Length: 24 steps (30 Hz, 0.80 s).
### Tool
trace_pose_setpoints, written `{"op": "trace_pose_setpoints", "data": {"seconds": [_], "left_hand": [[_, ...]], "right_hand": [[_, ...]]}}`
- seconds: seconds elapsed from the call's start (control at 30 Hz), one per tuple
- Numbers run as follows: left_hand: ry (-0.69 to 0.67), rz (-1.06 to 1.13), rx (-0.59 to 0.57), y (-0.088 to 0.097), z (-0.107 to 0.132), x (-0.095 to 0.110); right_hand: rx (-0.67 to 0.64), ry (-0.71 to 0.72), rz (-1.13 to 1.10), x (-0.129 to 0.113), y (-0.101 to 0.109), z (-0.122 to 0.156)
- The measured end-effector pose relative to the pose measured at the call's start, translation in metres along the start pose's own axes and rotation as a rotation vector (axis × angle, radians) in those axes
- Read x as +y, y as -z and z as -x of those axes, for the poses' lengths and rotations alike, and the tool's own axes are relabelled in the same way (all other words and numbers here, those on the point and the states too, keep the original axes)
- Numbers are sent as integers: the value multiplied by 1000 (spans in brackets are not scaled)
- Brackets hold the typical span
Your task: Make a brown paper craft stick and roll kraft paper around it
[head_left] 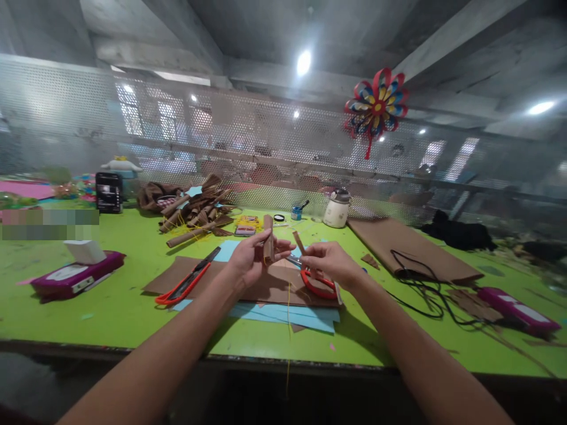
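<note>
My left hand (248,260) is closed around a small folded brown paper roll (268,239), which stands nearly upright. A thin yellow thread (289,319) hangs below it, past the table's front edge. Between the fingertips of my right hand (334,264) is a narrow brown paper strip (298,241). Right under that hand, red-handled scissors (319,290) lie on a brown paper sheet (266,291). A second pair of red-handled scissors (188,282) rests at the sheet's left end. Light blue paper sheets (283,316) show beneath the brown one.
Brown paper rolls (195,212) with yellow threads are heaped at the back left. A phone (108,193) stands there. Purple boxes (80,276) lie at both sides. A white jar (337,209), large folded brown paper (420,251) and a black cable (425,289) are on the right.
</note>
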<state>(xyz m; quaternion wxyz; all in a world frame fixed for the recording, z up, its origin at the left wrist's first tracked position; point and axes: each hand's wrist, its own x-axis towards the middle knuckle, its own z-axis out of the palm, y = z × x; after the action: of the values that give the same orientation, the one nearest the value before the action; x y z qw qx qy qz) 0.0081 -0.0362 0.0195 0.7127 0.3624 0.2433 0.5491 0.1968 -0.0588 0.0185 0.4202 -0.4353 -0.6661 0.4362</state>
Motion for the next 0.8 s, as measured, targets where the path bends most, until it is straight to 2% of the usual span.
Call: {"op": "trace_pose_setpoints", "data": {"seconds": [0.1,0.17,0.23,0.27,0.33,0.4,0.5,0.67,0.73,0.8], "left_hand": [[12,9,-15,7,-2,3],[40,-3,-34,9,-2,3],[72,-18,-57,8,-1,3],[84,-24,-68,5,1,3],[110,-32,-101,1,4,2],[154,-39,-155,-3,7,2],[201,-49,-251,-3,9,-1],[245,-82,-385,5,9,-6],[258,-111,-458,8,8,-7],[268,-141,-518,10,8,-8]], "right_hand": [[-58,31,20,-25,16,22],[-247,30,124,-41,30,51],[-522,-66,239,-51,44,87],[-619,-102,266,-53,49,104],[-642,-119,306,-54,57,134],[-565,-95,388,-56,61,149],[-355,-47,474,-65,58,141],[-30,64,296,-64,37,74],[56,106,291,-54,29,43],[69,266,283,-44,24,16]]}}
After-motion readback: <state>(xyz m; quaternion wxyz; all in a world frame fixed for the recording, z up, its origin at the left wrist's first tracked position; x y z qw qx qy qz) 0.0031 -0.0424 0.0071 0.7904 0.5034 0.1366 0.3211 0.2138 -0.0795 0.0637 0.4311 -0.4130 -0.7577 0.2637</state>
